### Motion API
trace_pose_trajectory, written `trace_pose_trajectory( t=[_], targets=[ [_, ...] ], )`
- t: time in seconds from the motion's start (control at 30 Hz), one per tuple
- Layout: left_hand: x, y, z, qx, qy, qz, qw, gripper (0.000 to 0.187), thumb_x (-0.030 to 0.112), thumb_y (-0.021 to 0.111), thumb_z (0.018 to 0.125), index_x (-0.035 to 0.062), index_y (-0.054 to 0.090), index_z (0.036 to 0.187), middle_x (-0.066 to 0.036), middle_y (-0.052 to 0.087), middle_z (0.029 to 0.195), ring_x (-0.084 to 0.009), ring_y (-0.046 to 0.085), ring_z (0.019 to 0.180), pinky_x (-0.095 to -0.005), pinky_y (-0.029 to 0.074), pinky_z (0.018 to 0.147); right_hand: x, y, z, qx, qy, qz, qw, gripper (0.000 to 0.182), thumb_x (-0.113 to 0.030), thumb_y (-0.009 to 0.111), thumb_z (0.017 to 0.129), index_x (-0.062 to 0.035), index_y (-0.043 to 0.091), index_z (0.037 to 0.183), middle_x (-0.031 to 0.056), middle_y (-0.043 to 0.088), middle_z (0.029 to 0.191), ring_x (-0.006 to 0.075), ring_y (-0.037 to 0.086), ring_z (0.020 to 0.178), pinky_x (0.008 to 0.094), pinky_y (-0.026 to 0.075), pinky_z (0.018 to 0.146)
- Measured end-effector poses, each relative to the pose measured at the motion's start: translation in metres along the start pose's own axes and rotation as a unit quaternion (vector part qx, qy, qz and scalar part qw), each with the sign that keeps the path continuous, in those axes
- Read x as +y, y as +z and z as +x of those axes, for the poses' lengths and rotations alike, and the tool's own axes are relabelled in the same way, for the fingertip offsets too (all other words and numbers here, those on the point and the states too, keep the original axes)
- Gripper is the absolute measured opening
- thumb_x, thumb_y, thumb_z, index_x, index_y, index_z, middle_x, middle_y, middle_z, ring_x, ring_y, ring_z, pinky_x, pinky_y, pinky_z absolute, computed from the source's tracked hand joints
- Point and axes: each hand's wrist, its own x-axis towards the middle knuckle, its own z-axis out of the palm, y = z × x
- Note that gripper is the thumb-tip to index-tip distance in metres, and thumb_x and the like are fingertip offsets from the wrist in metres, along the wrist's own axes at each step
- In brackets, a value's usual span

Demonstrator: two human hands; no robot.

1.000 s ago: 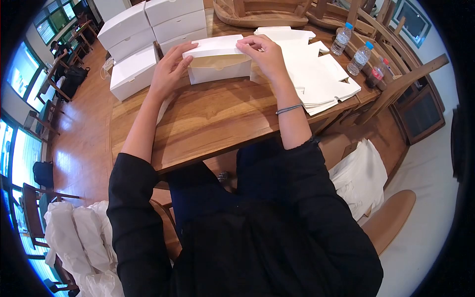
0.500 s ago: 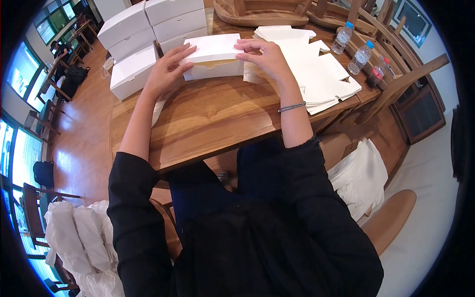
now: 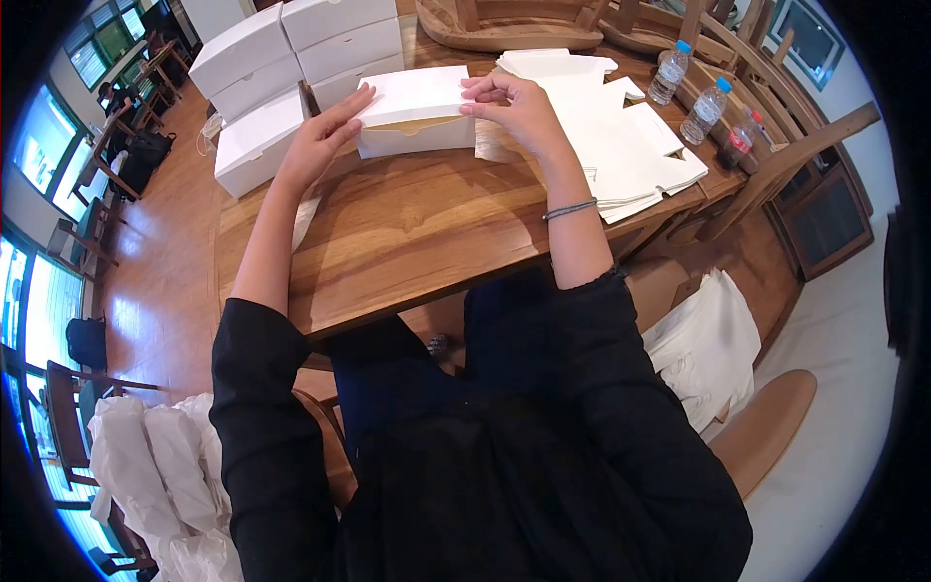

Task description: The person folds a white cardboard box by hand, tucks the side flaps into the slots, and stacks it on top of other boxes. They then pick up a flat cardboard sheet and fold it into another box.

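A white cardboard box [image 3: 417,138] stands before me on the wooden table, its lid [image 3: 419,92] lowered over the top. Between the lid's front edge and the front wall a yellowish-brown strip of the inside shows. My left hand [image 3: 325,138] presses against the box's left end, fingers fairly straight and the thumb at the front corner. At the right end, my right hand [image 3: 516,109] pinches the lid's corner with bent fingers, thumb low at the front. A pile of flat white card blanks [image 3: 611,136] lies just right of my right hand.
Finished white boxes [image 3: 257,141] are stacked at the back left. Two water bottles [image 3: 706,112] and a dark drink bottle [image 3: 739,144] stand at the right. Upturned wooden chairs [image 3: 514,34] rest at the back. White plastic bags [image 3: 160,475] sit at lower left.
My left hand has slid slightly left, its fingertips drawing back from the lid's top toward the edge. My right hand stays nearly where it was on the box.
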Motion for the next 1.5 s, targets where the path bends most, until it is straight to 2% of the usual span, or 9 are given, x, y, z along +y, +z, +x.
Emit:
trace_pose_trajectory(
  t=[0.23, 0.33, 0.43, 0.53, 0.63, 0.73, 0.93, 1.33, 1.5],
  targets=[
    [0.012, 0.007, -0.003, 0.050, -0.052, -0.100, 0.992, 0.066, 0.025, 0.064, 0.105, 0.0179, 0.036, 0.165, -0.007, 0.046, 0.164, -0.0232, 0.056, 0.135, -0.0376, 0.047, 0.111, 0.002, 0.000, 0.001, -0.006, -0.006, 0.005, 1.000, 0.023, -0.019, 0.087, 0.085, -0.0071, 0.079, 0.102, 0.0099, 0.076, 0.126, 0.0164, 0.072, 0.105, 0.0338, 0.055, 0.100],
    [0.008, 0.008, -0.001, 0.058, -0.051, -0.109, 0.991, 0.066, 0.025, 0.064, 0.106, 0.0172, 0.035, 0.165, -0.010, 0.046, 0.163, -0.0217, 0.057, 0.133, -0.0365, 0.049, 0.108, 0.002, 0.002, 0.001, 0.004, -0.024, 0.004, 1.000, 0.025, -0.019, 0.089, 0.081, -0.0068, 0.078, 0.101, 0.0124, 0.077, 0.118, 0.0188, 0.073, 0.100, 0.0333, 0.057, 0.096],
    [0.002, 0.010, 0.001, 0.069, -0.051, -0.142, 0.986, 0.059, 0.024, 0.067, 0.104, 0.0151, 0.047, 0.159, -0.013, 0.055, 0.154, -0.0207, 0.062, 0.127, -0.0343, 0.052, 0.106, -0.003, 0.001, 0.000, -0.012, 0.022, -0.033, 0.999, 0.032, -0.031, 0.092, 0.078, -0.0100, 0.078, 0.098, 0.0112, 0.074, 0.118, 0.0216, 0.069, 0.107, 0.0363, 0.055, 0.097],
    [0.000, 0.010, 0.001, 0.017, -0.093, -0.115, 0.989, 0.050, 0.027, 0.063, 0.107, 0.0132, 0.053, 0.154, -0.009, 0.061, 0.147, -0.0186, 0.060, 0.126, -0.0349, 0.049, 0.105, -0.006, 0.007, 0.001, 0.021, 0.000, -0.200, 0.980, 0.041, -0.040, 0.094, 0.074, -0.0094, 0.076, 0.094, 0.0083, 0.066, 0.138, 0.0218, 0.055, 0.134, 0.0383, 0.044, 0.113],
    [0.002, 0.012, -0.001, 0.026, -0.105, -0.116, 0.987, 0.045, 0.028, 0.062, 0.107, 0.0117, 0.059, 0.148, -0.007, 0.066, 0.138, -0.0169, 0.060, 0.124, -0.0347, 0.049, 0.105, 0.008, 0.010, 0.004, 0.043, -0.037, -0.216, 0.975, 0.055, -0.048, 0.095, 0.069, -0.0106, 0.073, 0.103, 0.0157, 0.055, 0.150, 0.0289, 0.039, 0.149, 0.0408, 0.035, 0.120],
    [-0.001, 0.013, 0.001, 0.031, -0.065, -0.113, 0.991, 0.044, 0.028, 0.064, 0.106, 0.0103, 0.061, 0.146, -0.006, 0.067, 0.136, -0.0153, 0.062, 0.121, -0.0336, 0.051, 0.103, 0.013, 0.007, 0.007, -0.025, -0.006, -0.134, 0.991, 0.073, -0.049, 0.096, 0.068, -0.0105, 0.068, 0.123, 0.0220, 0.053, 0.150, 0.0354, 0.041, 0.148, 0.0434, 0.035, 0.121],
    [-0.002, 0.010, 0.003, 0.065, -0.047, -0.072, 0.994, 0.040, 0.020, 0.072, 0.101, 0.0088, 0.066, 0.139, -0.009, 0.073, 0.121, -0.0141, 0.069, 0.102, -0.0297, 0.059, 0.091, 0.020, 0.010, 0.008, -0.058, 0.035, -0.073, 0.995, 0.093, -0.046, 0.095, 0.070, -0.0064, 0.054, 0.143, 0.0217, 0.053, 0.149, 0.0354, 0.047, 0.145, 0.0448, 0.038, 0.120],
    [0.002, 0.000, 0.002, 0.018, -0.064, -0.087, 0.994, 0.032, 0.025, 0.073, 0.101, 0.0106, 0.075, 0.129, -0.001, 0.074, 0.123, -0.0128, 0.069, 0.108, -0.0311, 0.058, 0.095, 0.023, 0.001, 0.012, -0.079, 0.040, -0.090, 0.992, 0.074, -0.041, 0.095, 0.070, -0.0155, 0.063, 0.132, 0.0181, 0.048, 0.147, 0.0365, 0.043, 0.145, 0.0465, 0.039, 0.118],
    [0.003, -0.003, 0.000, 0.006, -0.071, -0.100, 0.992, 0.033, 0.027, 0.068, 0.104, 0.0153, 0.074, 0.134, -0.002, 0.069, 0.127, -0.0149, 0.068, 0.113, -0.0313, 0.057, 0.101, 0.022, 0.002, 0.010, -0.077, 0.038, -0.065, 0.994, 0.071, -0.038, 0.095, 0.070, -0.0126, 0.066, 0.130, 0.0170, 0.049, 0.145, 0.0338, 0.047, 0.142, 0.0449, 0.039, 0.118]
  ],
)
